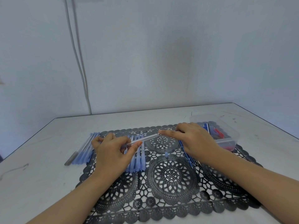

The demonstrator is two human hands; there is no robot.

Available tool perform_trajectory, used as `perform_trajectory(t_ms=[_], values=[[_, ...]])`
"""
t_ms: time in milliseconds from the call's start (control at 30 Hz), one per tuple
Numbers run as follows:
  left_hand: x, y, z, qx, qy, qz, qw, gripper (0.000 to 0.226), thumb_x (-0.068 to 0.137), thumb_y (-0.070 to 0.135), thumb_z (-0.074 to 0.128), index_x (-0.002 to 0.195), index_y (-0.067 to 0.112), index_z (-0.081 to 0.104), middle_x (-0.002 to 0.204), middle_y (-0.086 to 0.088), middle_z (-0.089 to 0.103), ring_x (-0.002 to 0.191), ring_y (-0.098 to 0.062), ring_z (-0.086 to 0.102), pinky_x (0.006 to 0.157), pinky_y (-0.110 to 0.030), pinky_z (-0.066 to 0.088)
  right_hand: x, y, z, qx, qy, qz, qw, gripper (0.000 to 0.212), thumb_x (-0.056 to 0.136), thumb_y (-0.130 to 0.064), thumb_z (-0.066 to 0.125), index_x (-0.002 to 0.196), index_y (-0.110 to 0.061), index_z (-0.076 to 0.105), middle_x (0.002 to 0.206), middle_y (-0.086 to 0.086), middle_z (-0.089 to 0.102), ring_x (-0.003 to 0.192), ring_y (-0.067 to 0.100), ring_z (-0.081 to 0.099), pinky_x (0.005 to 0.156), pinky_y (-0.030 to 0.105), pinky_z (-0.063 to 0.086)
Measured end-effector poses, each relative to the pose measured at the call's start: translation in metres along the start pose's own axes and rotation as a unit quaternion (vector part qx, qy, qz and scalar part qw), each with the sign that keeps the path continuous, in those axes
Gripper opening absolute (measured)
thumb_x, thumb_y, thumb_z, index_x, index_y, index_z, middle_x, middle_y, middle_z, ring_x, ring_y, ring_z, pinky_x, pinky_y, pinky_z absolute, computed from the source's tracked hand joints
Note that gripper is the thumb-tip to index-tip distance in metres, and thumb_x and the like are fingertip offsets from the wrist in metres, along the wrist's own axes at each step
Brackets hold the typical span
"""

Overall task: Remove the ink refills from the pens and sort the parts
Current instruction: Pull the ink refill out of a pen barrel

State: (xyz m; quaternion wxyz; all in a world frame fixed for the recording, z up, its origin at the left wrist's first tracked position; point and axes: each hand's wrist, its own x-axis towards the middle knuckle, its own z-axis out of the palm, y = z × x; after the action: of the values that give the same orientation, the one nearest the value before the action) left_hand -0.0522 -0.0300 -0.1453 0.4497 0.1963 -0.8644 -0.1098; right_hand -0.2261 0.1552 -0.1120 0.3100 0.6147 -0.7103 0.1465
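My left hand (pixel 111 151) pinches one end of a clear pen barrel (pixel 142 139) between thumb and fingers, just above the black lace mat (pixel 171 175). My right hand (pixel 192 139) pinches the barrel's other end with its fingertips. Beneath my left hand lies a row of light blue pens (pixel 137 160). A second bundle of light blue pens (pixel 84 149) rests at the mat's left edge. Thin blue ink refills (pixel 187 156) lie on the mat under my right hand. A small blue cap (pixel 166 154) sits alone mid-mat.
A clear plastic box (pixel 226 131) with red and blue small parts stands at the right, partly on the mat. The white table (pixel 48 175) meets a wall at the back, where a white cable (pixel 77 62) runs down.
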Motion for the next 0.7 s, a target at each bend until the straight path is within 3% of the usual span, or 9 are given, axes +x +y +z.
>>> perform_trajectory(t_ms=[167, 567, 700], values=[[0.0000, -0.0001, 0.0002, -0.005, -0.004, 0.010, 1.000, 0.046, 0.079, 0.066, 0.049, 0.055, 0.027, 0.056, 0.049, 0.015, 0.037, 0.063, -0.002, 0.044, 0.079, -0.035, 0.021, -0.0006, -0.0029, 0.0024, 0.024, -0.001, -0.009, 1.000, 0.059, 0.076, -0.005, 0.034, 0.124, -0.029, 0.057, 0.069, -0.002, 0.054, 0.057, 0.015, 0.048, 0.056, 0.023, 0.034], [0.0001, 0.0016, -0.0016, -0.009, -0.003, 0.016, 1.000, 0.042, 0.078, 0.065, 0.049, 0.056, 0.030, 0.055, 0.050, 0.018, 0.036, 0.063, -0.001, 0.044, 0.080, -0.035, 0.021, -0.0007, -0.0057, 0.0038, 0.039, 0.012, -0.012, 0.999, 0.058, 0.074, -0.005, 0.032, 0.120, -0.023, 0.061, 0.073, -0.001, 0.058, 0.061, 0.016, 0.052, 0.056, 0.027, 0.045], [0.0003, 0.0024, -0.0017, -0.009, -0.001, 0.022, 1.000, 0.042, 0.078, 0.065, 0.050, 0.056, 0.029, 0.055, 0.050, 0.019, 0.036, 0.063, -0.003, 0.044, 0.079, -0.035, 0.021, -0.0010, -0.0075, 0.0036, 0.034, 0.004, -0.002, 0.999, 0.056, 0.074, -0.005, 0.032, 0.118, -0.022, 0.062, 0.073, -0.001, 0.060, 0.062, 0.015, 0.053, 0.059, 0.022, 0.041]])
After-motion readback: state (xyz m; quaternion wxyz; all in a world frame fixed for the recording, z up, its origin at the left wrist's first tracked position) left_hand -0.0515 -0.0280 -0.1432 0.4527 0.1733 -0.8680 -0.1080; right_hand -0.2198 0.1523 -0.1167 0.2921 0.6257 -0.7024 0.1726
